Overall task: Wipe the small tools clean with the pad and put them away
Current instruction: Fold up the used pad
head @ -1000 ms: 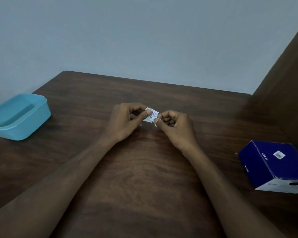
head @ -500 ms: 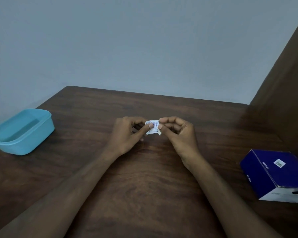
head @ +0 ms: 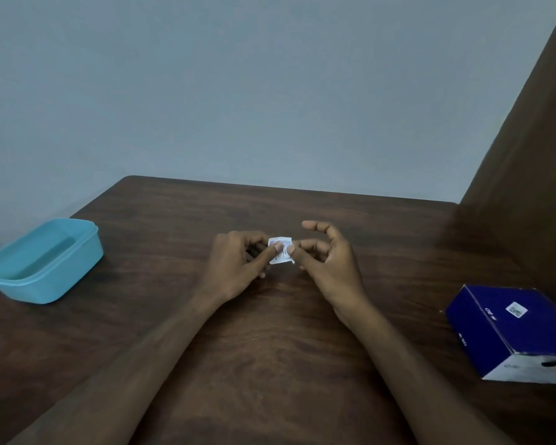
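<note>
Head view is showing both hands meeting over the middle of the table [head: 270,364], pinching a small white sachet [head: 280,250] between them. The left hand [head: 235,268] is gripping the sachet's left edge with thumb on top and fingers curled beneath. The right hand [head: 328,264] is nipping the right edge between thumb and one finger, while its other fingers are arching loosely above. The sachet is hanging just above the wood, printed face up; it probably holds the pad, though that cannot be confirmed. No small tools are showing anywhere. A blue tub [head: 42,261] is sitting well apart at the left, and a dark blue box [head: 511,332] is lying well apart at the right.

Judging by the grip, the person is working on tearing the sachet open. To do it well, both pinches should be sitting close together at one edge, pulling in opposite directions, without squeezing the contents or letting the pad drop.
</note>
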`<state>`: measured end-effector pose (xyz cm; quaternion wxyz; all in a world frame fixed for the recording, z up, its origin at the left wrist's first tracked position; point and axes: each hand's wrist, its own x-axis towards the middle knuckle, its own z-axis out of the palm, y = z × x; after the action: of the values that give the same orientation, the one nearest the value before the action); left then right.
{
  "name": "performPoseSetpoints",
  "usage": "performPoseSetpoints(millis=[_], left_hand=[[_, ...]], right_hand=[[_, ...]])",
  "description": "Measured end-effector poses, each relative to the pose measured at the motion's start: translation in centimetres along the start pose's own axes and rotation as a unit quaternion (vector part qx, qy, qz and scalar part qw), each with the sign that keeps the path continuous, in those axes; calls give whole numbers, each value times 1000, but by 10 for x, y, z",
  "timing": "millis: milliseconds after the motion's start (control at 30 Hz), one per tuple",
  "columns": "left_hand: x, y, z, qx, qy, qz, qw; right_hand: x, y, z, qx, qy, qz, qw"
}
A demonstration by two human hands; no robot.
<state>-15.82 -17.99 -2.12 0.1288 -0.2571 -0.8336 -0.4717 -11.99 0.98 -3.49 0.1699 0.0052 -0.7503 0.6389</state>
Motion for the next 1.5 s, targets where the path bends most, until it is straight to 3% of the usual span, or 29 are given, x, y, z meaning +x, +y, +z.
performPoseSetpoints(millis=[367,633,933,1200,1367,1500], left_hand=[[0,2,-1,1,-5,-10,1000],[-2,3,-2,21,6,22,1000],[-1,1,0,31,14,20,999],[-3,3,-2,29,20,47,998],[-3,4,-1,36,11,34,999],[-3,5,-1,44,2,37,998]], right_hand=[[-1,-1,1,-7,27,4,1000],[-3,1,-3,-61,-4,-6,998],[0,-5,-4,76,3,50,996],[-2,1,0,-55,36,19,998],[0,-2,-1,-14,63,35,997],[-1,-2,2,-11,38,20,999]])
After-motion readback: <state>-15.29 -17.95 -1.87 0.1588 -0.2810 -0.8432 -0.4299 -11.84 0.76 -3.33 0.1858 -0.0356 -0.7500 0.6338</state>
